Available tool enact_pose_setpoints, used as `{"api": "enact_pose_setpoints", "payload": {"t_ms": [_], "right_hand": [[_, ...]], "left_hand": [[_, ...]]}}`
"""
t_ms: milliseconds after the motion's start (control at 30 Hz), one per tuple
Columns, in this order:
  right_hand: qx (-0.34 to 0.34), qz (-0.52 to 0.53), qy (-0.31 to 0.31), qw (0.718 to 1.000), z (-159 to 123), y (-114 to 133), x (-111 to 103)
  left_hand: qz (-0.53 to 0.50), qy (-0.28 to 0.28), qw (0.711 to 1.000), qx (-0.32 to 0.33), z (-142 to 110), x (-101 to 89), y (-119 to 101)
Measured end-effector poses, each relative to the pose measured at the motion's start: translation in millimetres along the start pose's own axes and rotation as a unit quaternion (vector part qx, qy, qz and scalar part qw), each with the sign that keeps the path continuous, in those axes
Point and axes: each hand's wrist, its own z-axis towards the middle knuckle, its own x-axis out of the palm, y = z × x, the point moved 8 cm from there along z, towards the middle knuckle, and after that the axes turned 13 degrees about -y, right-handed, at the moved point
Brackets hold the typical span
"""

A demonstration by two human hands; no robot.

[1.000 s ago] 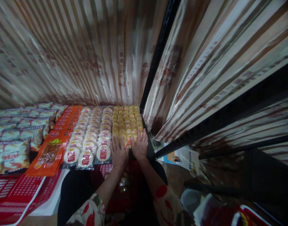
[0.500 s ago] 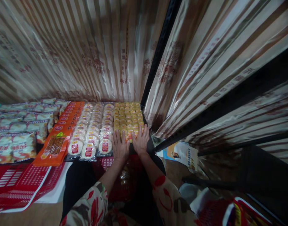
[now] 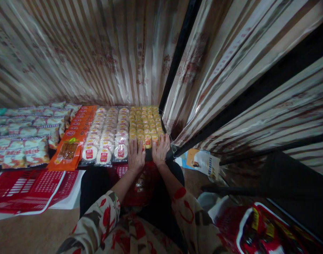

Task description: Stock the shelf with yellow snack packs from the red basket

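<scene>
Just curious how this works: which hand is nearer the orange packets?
Left. The left hand is at the front left of the yellow packs, with round white packs between it and the orange packets; the right hand is farther, at the front right.

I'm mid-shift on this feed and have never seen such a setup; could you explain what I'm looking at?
No machine here: these are a person's bare hands, filmed by a camera worn on the head, looking forward and down. The left hand and right hand rest at the front of small yellow packets; neither seems to lift anything. To their left, in rows, lie clear-wrapped round white pieces, orange packets and pale printed bags. Below those bags is a red basket.
</scene>
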Motion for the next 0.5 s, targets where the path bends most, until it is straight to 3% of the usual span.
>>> {"api": "enact_pose_setpoints", "payload": {"t_ms": [133,300,400,500], "right_hand": [[0.021,0.055,-0.018,0.998,-4,0,-8],[0.074,0.119,-0.035,0.990,-17,-1,-22],[0.094,0.164,-0.024,0.982,-33,1,-29],[0.107,0.194,-0.018,0.975,-51,6,-41]], "left_hand": [[0.010,0.032,0.999,0.021,-27,-1.0,0],[-0.025,0.077,0.994,0.068,-87,-1.5,-3],[-0.063,0.143,0.985,0.071,-126,5.3,1],[-0.091,0.221,0.970,0.036,-156,14.8,14]]}}
